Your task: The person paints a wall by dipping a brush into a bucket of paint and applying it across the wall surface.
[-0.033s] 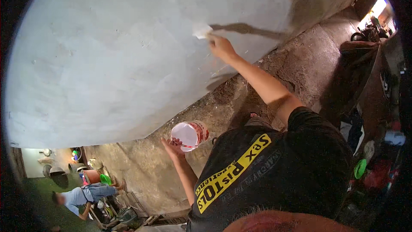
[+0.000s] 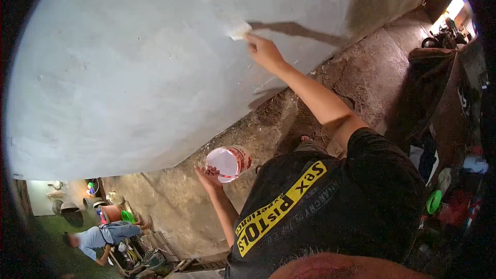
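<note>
My right hand (image 2: 263,51) is stretched out to the big pale wall (image 2: 129,67), fingers closed on a flat white paintbrush (image 2: 239,31). Its wide head lies against the wall; blur hides the fine detail of the brush. Lower down, my left hand (image 2: 211,177) grips a white and red bucket (image 2: 240,160) by its rim, fingers hooked over into its mouth. The bucket is tilted, and its inside looks white; how much it holds I cannot tell.
A rough brown floor (image 2: 181,204) runs along the wall's foot. At lower left another person (image 2: 95,240) is near a clutter of tubs and a green basin (image 2: 127,216). A dark draped cover (image 2: 431,85) lies at right, with a motorcycle (image 2: 442,40) beyond.
My right hand and the paintbrush have shifted slightly up and to the left along the wall. The left hand and bucket stay about where they were.
</note>
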The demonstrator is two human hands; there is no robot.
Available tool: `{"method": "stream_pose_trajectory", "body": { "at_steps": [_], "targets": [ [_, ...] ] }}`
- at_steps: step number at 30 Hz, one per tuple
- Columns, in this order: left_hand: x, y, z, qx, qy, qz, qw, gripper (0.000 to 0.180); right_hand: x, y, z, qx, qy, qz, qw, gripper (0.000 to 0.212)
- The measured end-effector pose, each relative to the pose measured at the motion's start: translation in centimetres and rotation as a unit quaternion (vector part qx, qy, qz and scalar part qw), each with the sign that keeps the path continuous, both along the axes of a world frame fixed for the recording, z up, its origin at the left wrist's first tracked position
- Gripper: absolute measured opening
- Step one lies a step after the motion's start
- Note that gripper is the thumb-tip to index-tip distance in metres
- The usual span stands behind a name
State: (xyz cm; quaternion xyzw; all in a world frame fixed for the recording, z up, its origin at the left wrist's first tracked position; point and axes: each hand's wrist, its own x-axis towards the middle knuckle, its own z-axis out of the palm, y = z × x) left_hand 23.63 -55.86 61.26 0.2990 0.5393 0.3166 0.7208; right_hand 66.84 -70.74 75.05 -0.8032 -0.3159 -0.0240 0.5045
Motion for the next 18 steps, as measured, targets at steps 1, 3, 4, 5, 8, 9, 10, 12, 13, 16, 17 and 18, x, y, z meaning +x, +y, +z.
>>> {"method": "stream_pose_trajectory", "body": {
  "at_steps": [1, 3, 4, 5, 8, 9, 10, 12, 13, 16, 17, 18],
  "targets": [
    [0.1, 0.1, -0.5, -0.014, -0.013, -0.015, 1.000, 0.081, -0.6, -0.8, 4.1, 0.038, -0.039, -0.005, 0.999, 0.044],
    [2.2, -0.8, 0.6, 0.004, -0.013, -0.039, 0.999, 0.081, -0.6, -2.4, 8.9, 0.074, -0.075, -0.020, 0.994, 0.045],
    [2.7, -0.9, 1.0, 0.024, -0.017, -0.052, 0.998, 0.080, -0.3, -2.4, 10.7, 0.095, -0.096, -0.023, 0.991, 0.047],
    [2.8, -1.0, 1.0, 0.026, -0.015, -0.055, 0.998, 0.080, 0.1, -2.4, 11.5, 0.117, -0.118, -0.026, 0.986, 0.049],
    [3.9, -1.0, 1.0, 0.031, -0.036, -0.106, 0.993, 0.079, 1.4, -1.9, 6.5, 0.043, -0.130, -0.029, 0.990, 0.053],
    [4.1, -1.2, 1.5, 0.030, -0.011, -0.082, 0.996, 0.078, 1.7, -1.7, 3.1, -0.009, -0.107, -0.034, 0.994, 0.052],
    [4.0, -1.5, 1.7, 0.028, 0.012, -0.058, 0.998, 0.077, 1.3, -2.1, -0.6, -0.029, -0.083, -0.035, 0.996, 0.051],
    [3.2, -1.4, 1.3, 0.024, 0.020, -0.047, 0.998, 0.079, -0.1, -3.6, -6.4, -0.099, -0.012, -0.027, 0.995, 0.050],
    [2.8, -1.3, 1.1, 0.024, 0.017, -0.049, 0.998, 0.081, -0.3, -4.5, -8.7, -0.149, 0.036, -0.022, 0.988, 0.049],
    [2.8, -0.9, 1.0, 0.004, 0.025, -0.045, 0.999, 0.085, 2.3, -6.6, -14.0, -0.140, 0.098, -0.069, 0.983, 0.047],
    [2.4, -1.0, 0.9, 0.010, 0.019, -0.056, 0.998, 0.085, 3.4, -7.3, -13.4, -0.151, 0.072, -0.077, 0.983, 0.046],
    [2.1, -1.1, 0.8, 0.017, 0.013, -0.066, 0.998, 0.085, 4.9, -7.7, -12.7, -0.162, 0.046, -0.084, 0.982, 0.045]
  ]
}}
